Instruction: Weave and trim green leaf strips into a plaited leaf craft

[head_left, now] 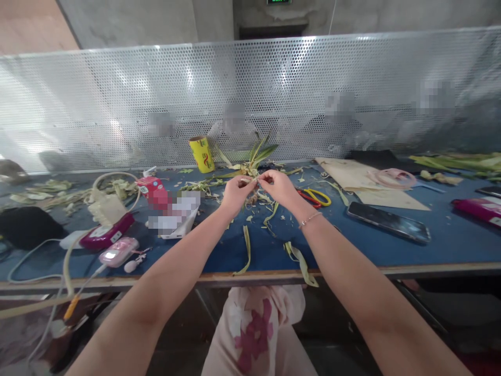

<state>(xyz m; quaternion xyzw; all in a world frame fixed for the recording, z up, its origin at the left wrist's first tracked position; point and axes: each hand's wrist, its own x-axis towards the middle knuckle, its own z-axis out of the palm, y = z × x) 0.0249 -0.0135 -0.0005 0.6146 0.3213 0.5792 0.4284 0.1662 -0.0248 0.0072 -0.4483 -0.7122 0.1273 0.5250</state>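
Observation:
My left hand (235, 192) and my right hand (278, 186) meet above the middle of the blue table (430, 245). Both are closed in a pinch on a thin pale leaf strip (253, 179) stretched between the fingertips. A small woven leaf piece (253, 197) hangs just below them. Behind the hands lies a bunch of green leaves (256, 156). Loose leaf strips (247, 250) lie on the table in front, and one strip (301, 263) droops over the front edge. A thin bracelet circles my right wrist.
Scissors with red and yellow handles (315, 197) lie right of my hands, then a black phone (387, 222) and brown paper (376, 183). A yellow roll (201, 154) stands behind. Pink gadgets and cables (117, 250) crowd the left. A perforated metal screen (352, 94) backs the table, with people behind it.

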